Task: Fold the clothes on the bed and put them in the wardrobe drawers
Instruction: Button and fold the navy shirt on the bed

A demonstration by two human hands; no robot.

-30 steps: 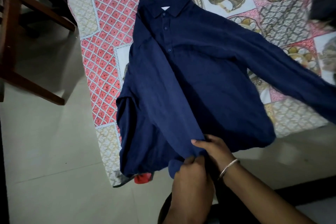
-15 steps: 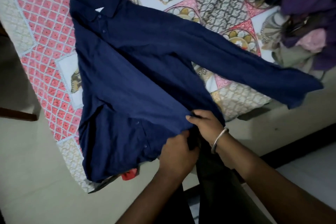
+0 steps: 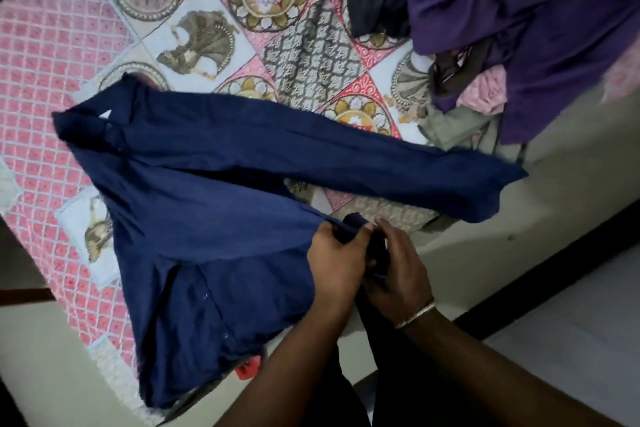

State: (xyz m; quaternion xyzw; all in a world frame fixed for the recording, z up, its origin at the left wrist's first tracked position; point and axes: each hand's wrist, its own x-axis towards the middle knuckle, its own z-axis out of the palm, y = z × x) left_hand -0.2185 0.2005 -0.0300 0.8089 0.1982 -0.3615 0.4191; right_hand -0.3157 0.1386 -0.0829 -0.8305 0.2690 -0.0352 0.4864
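Both hands meet at lower centre: the left hand (image 3: pixel 337 253) and the right hand (image 3: pixel 398 270) each pinch the hem of the blue shirt (image 3: pixel 214 218), which lies on the bed (image 3: pixel 52 55).

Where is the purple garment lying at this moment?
The purple garment lies at the head view's upper right, atop the clothes pile on the bed, beyond the navy shirt's sleeve.

No legible txt/labels on anything.
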